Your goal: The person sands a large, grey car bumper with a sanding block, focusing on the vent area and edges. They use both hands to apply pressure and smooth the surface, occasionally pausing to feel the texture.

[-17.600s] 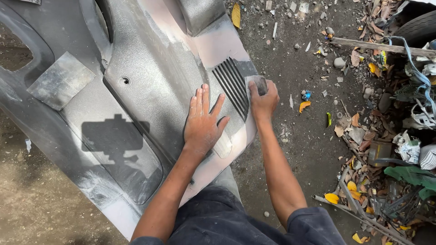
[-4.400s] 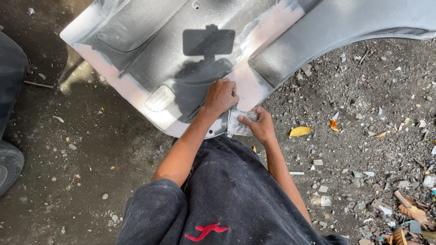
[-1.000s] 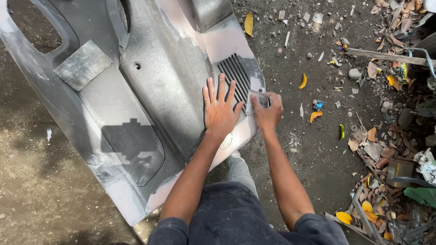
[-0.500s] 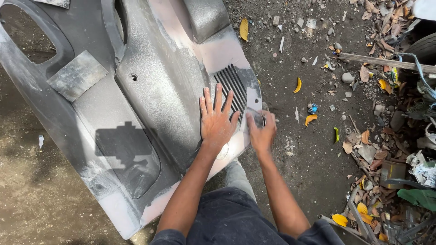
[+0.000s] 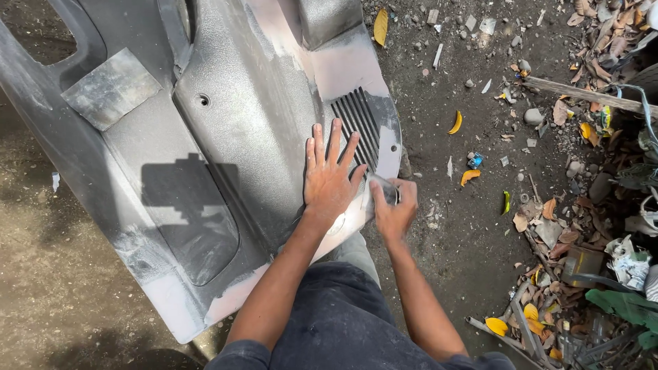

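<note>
Head camera looked straight down on a large grey plastic car bumper panel, dusty and matte, lying on bare dirt ground. From my remote seat I saw my left hand pressed flat on the panel with all its fingers spread wide, holding nothing, just beside the dark slatted vent grille near the panel's right edge. My right hand was curled shut around a small folded piece of grey abrasive paper, which sat against that right edge just below the grille. I judged that rubbing here would go best with the flat hand bearing down to stop the panel rocking, and with short, even strokes that follow the curve of the edge instead of digging into the slats. The panel's surface looked rough and powdery, with paler pinkish patches of filler above the grille and along the lower edge, a round hole in a raised, pebbled section, and a flat grey rectangular patch towards the upper left. Yellow fallen leaves, stones and dry litter lay scattered on the ground to the right.
</note>
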